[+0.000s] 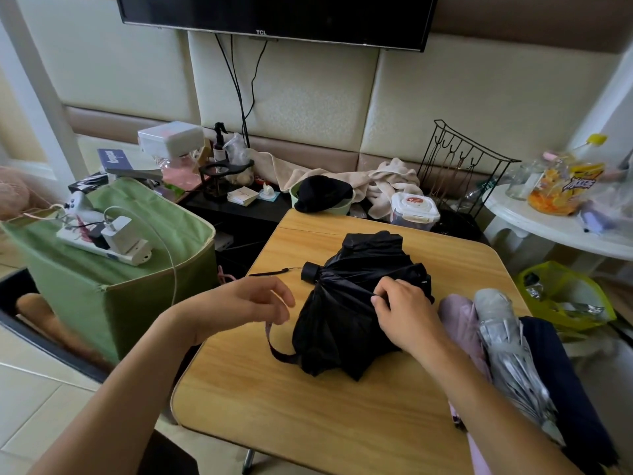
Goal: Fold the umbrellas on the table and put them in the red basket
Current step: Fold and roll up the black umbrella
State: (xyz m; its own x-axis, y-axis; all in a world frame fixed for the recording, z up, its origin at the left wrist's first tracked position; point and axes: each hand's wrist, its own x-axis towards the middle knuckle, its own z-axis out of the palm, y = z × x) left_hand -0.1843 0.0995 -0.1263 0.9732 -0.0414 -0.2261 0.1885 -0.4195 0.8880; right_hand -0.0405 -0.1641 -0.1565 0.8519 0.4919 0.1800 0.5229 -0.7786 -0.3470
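A collapsed black umbrella (pixel 346 303) lies loosely bunched in the middle of the wooden table (pixel 274 399), its black handle end pointing left with a thin wrist cord. My right hand (pixel 400 306) pinches a fold of its canopy from the right. Left of the umbrella, my left hand (pixel 253 303) pinches the purple-black closure strap (pixel 274 341) that runs down to the umbrella's near end. At the table's right edge lie a lilac umbrella (pixel 459 320), a silver-grey umbrella (pixel 507 351) and a dark navy one (pixel 568 389). No red basket is in view.
A green fabric box (pixel 113 282) with a power strip and charger on top stands left of the table. Behind the table sits a cluttered black shelf with a green bowl, a lidded container (pixel 414 207) and a wire rack (pixel 459 166). A white side table (pixel 548 224) and a yellow bag (pixel 565 296) are at the right.
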